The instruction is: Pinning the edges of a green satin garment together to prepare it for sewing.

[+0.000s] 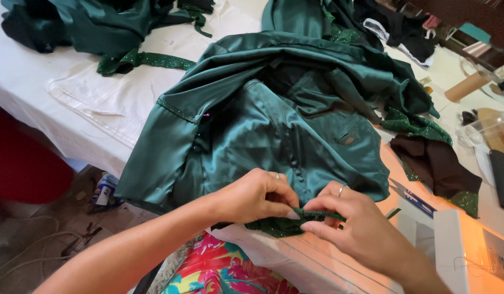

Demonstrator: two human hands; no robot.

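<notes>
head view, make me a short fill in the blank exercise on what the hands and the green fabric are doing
1. Both hands pinch a narrow glittery strip whose colour is ____.
2. The left hand and the right hand each wear a ____ on one finger.
3. The satin garment lies on a table covered by a ____ cloth.
4. A pin with a ____ head sticks in the garment's folded edge.

Missing words: green; ring; white; pink

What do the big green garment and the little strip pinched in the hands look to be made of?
The garment looks like satin: smooth, with soft sheen on its folds. The strip, pinched by the left hand and right hand, seems a glittery fabric, speckled with sparkles.
</notes>
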